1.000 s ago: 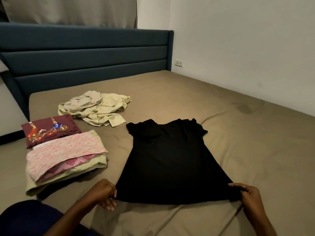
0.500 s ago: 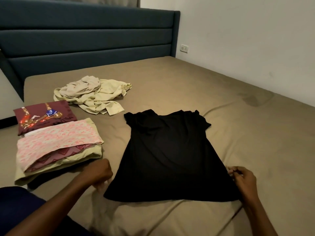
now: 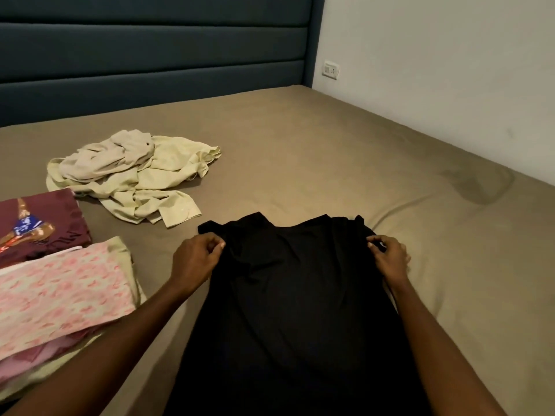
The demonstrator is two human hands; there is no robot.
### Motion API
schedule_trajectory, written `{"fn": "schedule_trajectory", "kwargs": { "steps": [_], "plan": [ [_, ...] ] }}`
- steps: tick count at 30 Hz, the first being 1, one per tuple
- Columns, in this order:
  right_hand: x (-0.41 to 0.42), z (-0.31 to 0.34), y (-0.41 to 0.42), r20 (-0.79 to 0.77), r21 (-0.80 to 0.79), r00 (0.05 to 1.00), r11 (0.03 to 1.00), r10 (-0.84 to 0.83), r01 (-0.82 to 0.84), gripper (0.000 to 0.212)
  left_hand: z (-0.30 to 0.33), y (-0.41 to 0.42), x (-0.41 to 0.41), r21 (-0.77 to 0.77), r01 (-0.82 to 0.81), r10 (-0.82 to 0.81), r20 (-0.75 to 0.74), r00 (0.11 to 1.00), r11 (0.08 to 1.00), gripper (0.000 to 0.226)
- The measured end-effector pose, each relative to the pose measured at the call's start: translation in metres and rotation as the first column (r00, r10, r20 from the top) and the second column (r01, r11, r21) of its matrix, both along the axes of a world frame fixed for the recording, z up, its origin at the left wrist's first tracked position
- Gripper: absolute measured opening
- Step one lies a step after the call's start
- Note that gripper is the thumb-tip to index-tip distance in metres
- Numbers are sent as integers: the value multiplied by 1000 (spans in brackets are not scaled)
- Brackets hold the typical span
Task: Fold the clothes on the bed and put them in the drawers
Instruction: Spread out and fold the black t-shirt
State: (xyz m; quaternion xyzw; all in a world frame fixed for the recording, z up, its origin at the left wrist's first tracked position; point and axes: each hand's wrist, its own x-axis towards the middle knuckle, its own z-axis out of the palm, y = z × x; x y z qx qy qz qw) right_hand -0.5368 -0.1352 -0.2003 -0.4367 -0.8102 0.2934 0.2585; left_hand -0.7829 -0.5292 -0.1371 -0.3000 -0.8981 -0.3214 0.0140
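On bed (image 3: 345, 163): black shirt (image 3: 297, 295) flat, soft, matte; left hand (image 3: 195, 259), right hand (image 3: 390, 259) pinch its shoulders.

Bed (image 3: 345, 163): wide mattress under a fitted taupe-brown sheet, lying mostly smooth, creasing in long shallow folds toward the right side and showing a darker patch near the right edge.

Headboard (image 3: 156, 55): dark blue-grey upholstered panel, standing upright behind the mattress and running in broad horizontal padded bands; its right end is stopping just short of the room corner.

Wall (image 3: 450, 64): plain off-white plaster, running along the right side of the bed, carrying faint scuff marks.

Wall socket (image 3: 330, 69): white switch-and-outlet plate, sitting low on the wall just beside the headboard's right end.

Light: falling soft and even, casting only faint shadows.
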Motion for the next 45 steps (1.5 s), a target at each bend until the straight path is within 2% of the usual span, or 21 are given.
{"fn": "schedule_trajectory", "kwargs": {
  "steps": [3, 5, 8, 10, 11, 12, 14, 16, 20, 24, 26, 29, 30, 32, 33, 35, 36, 38, 41, 43, 45],
  "plan": [
    [-60, 3, 12, 135, 72, 986, 992, 95, -105, 23, -3, 52, -35, 23, -5, 6, -22, 1000, 1000, 12],
    [-92, 7, 16, 220, 145, 964, 972, 152, -186, 34, -5, 82, -54, -29, 34, -35, -27, 999, 999, 24],
    [-137, 9, 27, 422, 169, 867, 916, 265, -363, 43, -17, 126, -87, -298, 110, -133, -58, 989, 948, 60],
    [-157, 4, 41, 478, 46, 819, 922, 317, -384, 24, -27, 145, -100, -472, 143, -194, -62, 979, 870, 66],
    [-165, -1, 50, 443, -24, 834, 935, 327, -354, 12, -34, 154, -108, -494, 181, -231, -41, 972, 850, 59],
    [-169, -3, 56, 377, -96, 854, 932, 358, -349, 5, -39, 160, -116, -448, 219, -251, -13, 968, 867, 48],
    [-176, -12, 74, 182, -269, 865, 870, 467, -413, 8, -46, 163, -137, -265, 246, -231, 86, 969, 932, 27],
    [-181, -12, 90, 57, -335, 874, 833, 483, -439, 10, -51, 168, -160, -196, 221, -185, 185, 965, 955, 24],
    [-195, -15, 111, 45, -436, 873, 796, 486, -420, 2, -67, 186, -193, -217, 285, -179, 406, 896, 934, 32],
    [-197, -23, 109, 34, -459, 904, 810, 426, -364, 5, -70, 195, -192, -336, 316, -211, 315, 926, 887, 37],
    [-197, -19, 99, 60, -448, 901, 818, 431, -361, 8, -64, 186, -185, -280, 312, -215, 328, 920, 908, 40],
    [-191, 3, 85, 103, -410, 887, 831, 451, -375, 10, -36, 156, -176, 8, 221, -189, 548, 815, 975, 56],
    [-184, 10, 84, 110, -393, 889, 841, 444, -372, 14, -26, 143, -172, -3, 214, -175, 567, 805, 977, 64],
    [-156, 21, 80, 83, -338, 935, 892, 346, -300, 25, -13, 112, -169, -204, 291, -157, 498, 853, 935, 71],
    [-137, 16, 85, 112, -221, 959, 948, 260, -231, 34, -13, 98, -169, -297, 321, -147, 486, 862, 899, 71],
    [-91, 1, 94, 289, 31, 955, 996, 65, -78, 48, -14, 74, -172, -338, 413, -178, 551, 815, 845, 64],
    [-72, -8, 96, 377, 90, 926, 996, -12, -24, 50, -16, 67, -172, -310, 455, -207, 588, 782, 835, 57],
    [-50, -22, 99, 438, 137, 896, 991, -70, 11, 47, -19, 62, -173, -211, 429, -234, 592, 771, 878, 43],
    [-51, -26, 94, 404, 197, 913, 980, -53, -31, 25, -25, 57, -187, -65, 239, -163, 561, 812, 969, 40],
    [-54, -30, 93, 326, 212, 943, 977, -69, -1, 8, -31, 49, -195, -171, 210, -106, 477, 873, 963, 45],
    [-53, -34, 95, 252, 156, 957, 982, -140, 103, 9, -38, 40, -196, -262, 224, -104, 406, 908, 939, 50]
  ]
}}
